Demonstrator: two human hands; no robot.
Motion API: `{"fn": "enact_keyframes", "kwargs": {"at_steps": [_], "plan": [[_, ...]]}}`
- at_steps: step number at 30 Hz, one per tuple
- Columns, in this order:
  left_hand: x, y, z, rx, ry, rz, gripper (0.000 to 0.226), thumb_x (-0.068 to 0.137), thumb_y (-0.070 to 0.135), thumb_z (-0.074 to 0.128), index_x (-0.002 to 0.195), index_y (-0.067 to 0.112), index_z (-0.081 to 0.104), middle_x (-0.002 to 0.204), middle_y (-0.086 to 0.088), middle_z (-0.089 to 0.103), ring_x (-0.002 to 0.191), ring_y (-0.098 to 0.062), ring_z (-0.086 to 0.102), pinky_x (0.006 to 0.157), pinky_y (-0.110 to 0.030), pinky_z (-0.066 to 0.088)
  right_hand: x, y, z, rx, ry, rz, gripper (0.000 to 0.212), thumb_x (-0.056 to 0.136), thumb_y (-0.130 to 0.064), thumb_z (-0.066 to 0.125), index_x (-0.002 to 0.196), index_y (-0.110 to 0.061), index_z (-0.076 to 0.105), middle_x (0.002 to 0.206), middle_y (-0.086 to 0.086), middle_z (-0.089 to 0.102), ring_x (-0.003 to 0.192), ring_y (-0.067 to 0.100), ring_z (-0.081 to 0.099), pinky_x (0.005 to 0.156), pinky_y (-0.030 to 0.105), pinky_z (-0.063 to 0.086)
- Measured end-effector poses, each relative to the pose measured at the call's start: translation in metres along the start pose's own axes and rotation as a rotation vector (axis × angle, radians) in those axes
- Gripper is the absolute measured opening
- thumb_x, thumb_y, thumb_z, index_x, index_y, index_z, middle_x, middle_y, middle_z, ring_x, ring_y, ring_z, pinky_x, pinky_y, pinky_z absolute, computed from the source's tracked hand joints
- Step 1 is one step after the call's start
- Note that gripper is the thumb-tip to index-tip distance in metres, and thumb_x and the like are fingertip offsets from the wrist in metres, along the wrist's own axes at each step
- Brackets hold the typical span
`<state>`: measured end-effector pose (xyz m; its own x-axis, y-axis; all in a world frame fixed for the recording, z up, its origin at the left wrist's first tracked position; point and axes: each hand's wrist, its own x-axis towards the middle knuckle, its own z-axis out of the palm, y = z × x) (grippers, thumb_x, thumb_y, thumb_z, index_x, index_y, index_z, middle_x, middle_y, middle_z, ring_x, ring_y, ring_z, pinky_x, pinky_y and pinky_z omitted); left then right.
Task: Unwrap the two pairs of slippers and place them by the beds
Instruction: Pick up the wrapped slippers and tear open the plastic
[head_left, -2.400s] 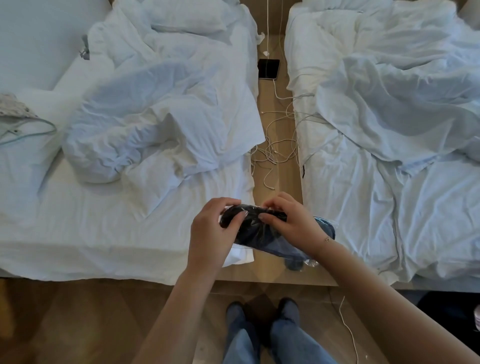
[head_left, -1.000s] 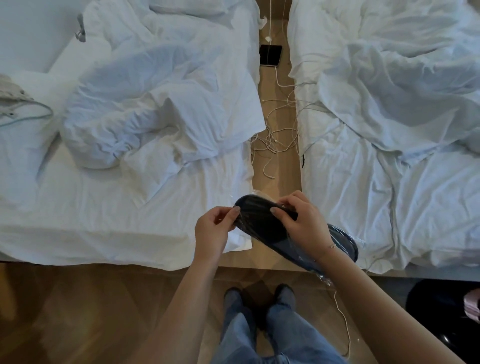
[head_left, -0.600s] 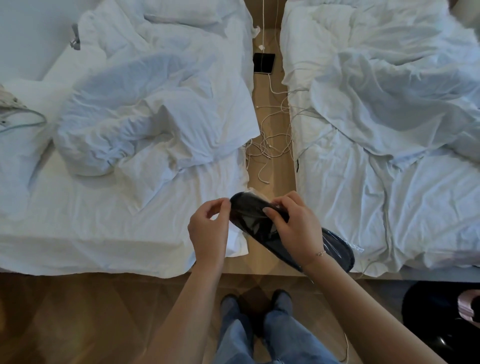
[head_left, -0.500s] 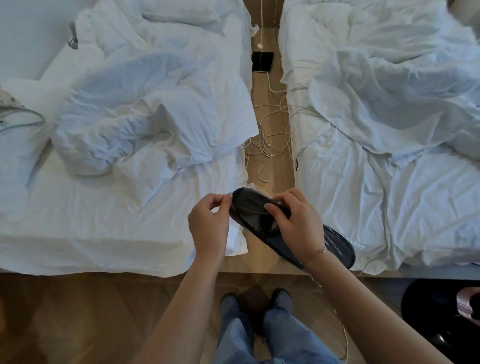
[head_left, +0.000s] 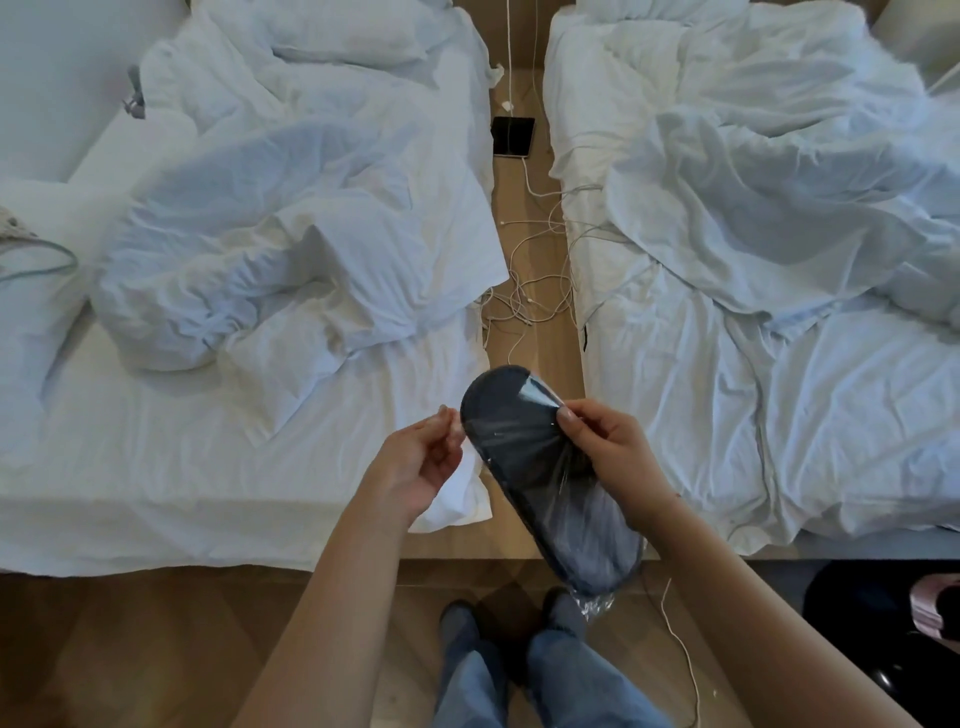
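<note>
A dark, flat pair of slippers (head_left: 524, 462) in clear plastic wrap is held over the gap between two unmade beds. My right hand (head_left: 608, 457) grips the package on its right side, with the fingers bunching the plastic. My left hand (head_left: 415, 465) is at the package's left edge, its fingertips pinched on a bit of the clear film. The toe end pokes out bare at the top, and loose wrap (head_left: 592, 605) hangs off the lower end. A second pair is not in view.
The left bed (head_left: 156, 467) and right bed (head_left: 831, 441) carry rumpled white duvets. Between them is a narrow wooden strip (head_left: 540, 332) with tangled white cables (head_left: 524, 296) and a dark phone (head_left: 512, 136). My feet stand on the wood floor. A black object (head_left: 872, 623) lies at the lower right.
The package has turned more upright and its toe end has come out of the plastic. My left hand has shifted slightly left, pulling film. The view has moved a little closer to the beds.
</note>
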<state>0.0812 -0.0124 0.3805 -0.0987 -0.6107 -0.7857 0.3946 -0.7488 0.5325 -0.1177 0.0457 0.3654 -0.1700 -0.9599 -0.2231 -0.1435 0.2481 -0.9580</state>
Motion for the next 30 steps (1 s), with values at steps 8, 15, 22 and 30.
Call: {"fn": "enact_keyframes", "kwargs": {"at_steps": [8, 15, 22, 30], "plan": [[-0.003, 0.007, -0.006, 0.464, 0.001, 0.438, 0.019, 0.092, 0.016, 0.06, 0.11, 0.016, 0.062, 0.1, -0.003, 0.067, 0.084, -0.011, 0.064, 0.076, -0.023, 0.05, 0.006, 0.006, -0.012, 0.116, 0.044, 0.054, 0.024, 0.095, -0.018, 0.053, 0.107, -0.004, 0.069, 0.103, 0.021, 0.068, 0.101, 0.034, 0.063, 0.091, 0.043, 0.051], [-0.021, 0.01, 0.011, 1.082, -0.178, 0.526, 0.036, 0.09, 0.045, 0.055, 0.116, 0.021, 0.063, 0.107, 0.004, 0.067, 0.101, -0.012, 0.063, 0.09, -0.024, 0.052, 0.011, 0.002, -0.014, -0.15, -0.043, -0.121, 0.016, 0.094, -0.015, 0.055, 0.1, -0.011, 0.069, 0.093, 0.007, 0.061, 0.088, 0.025, 0.059, 0.078, 0.025, 0.05], [-0.004, -0.008, 0.002, 0.664, 0.01, 0.423, 0.028, 0.092, 0.038, 0.056, 0.106, 0.016, 0.064, 0.107, -0.005, 0.07, 0.097, -0.019, 0.067, 0.076, -0.021, 0.057, 0.01, 0.004, -0.02, -0.283, -0.059, -0.132, 0.034, 0.099, -0.033, 0.043, 0.128, -0.022, 0.056, 0.118, -0.004, 0.063, 0.109, 0.007, 0.057, 0.098, 0.03, 0.047], [0.011, -0.011, -0.025, 0.269, 0.059, 0.29, 0.044, 0.091, 0.037, 0.058, 0.123, 0.008, 0.062, 0.116, -0.012, 0.069, 0.106, -0.025, 0.064, 0.088, -0.033, 0.054, 0.0, 0.053, -0.049, -0.003, 0.213, 0.202, 0.044, 0.096, -0.03, 0.051, 0.137, -0.018, 0.044, 0.128, 0.003, 0.054, 0.112, 0.017, 0.056, 0.077, 0.014, 0.052]]}}
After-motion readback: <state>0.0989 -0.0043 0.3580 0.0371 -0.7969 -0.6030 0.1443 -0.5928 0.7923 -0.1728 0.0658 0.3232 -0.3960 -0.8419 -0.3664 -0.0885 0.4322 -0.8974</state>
